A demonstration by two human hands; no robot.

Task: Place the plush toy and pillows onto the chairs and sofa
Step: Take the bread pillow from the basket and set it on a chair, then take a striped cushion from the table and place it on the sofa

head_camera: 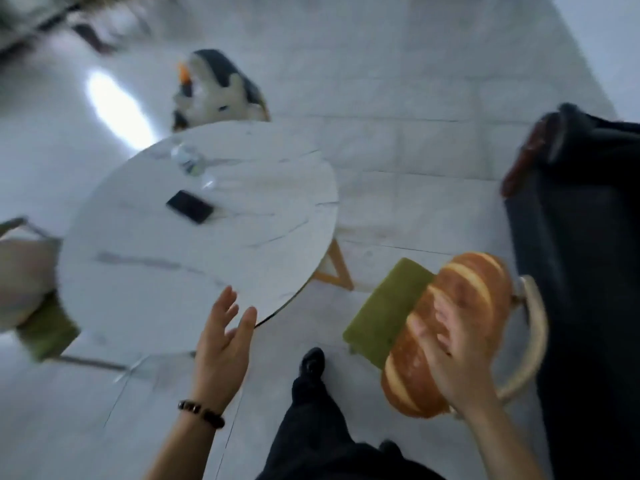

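The right hand (453, 344) lies with fingers spread flat on the bread-shaped pillow (471, 278), over the green chair (384, 313) at near right, beside the dark sofa (588, 237). The left hand (221, 344) hangs open, holding nothing, by the round table (173, 271). A penguin plush toy (214, 88) sits beyond the table's far edge, perhaps on a chair.

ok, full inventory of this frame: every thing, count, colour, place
table: 1, white marbled, centre
phone: 1, black, on table
glass item: 1, clear, blurred, on table
penguin plush: 1, black-white, beyond table
bread pillow: 1, orange-brown, on right chair
right chair: 1, green seat, beside sofa
left chair: 1, green seat, left edge
sofa: 1, dark, right edge
leg: 1, black trousers and shoe, bottom centre
left hand: 1, empty, fingers straight, near table edge
right hand: 1, resting on bread pillow
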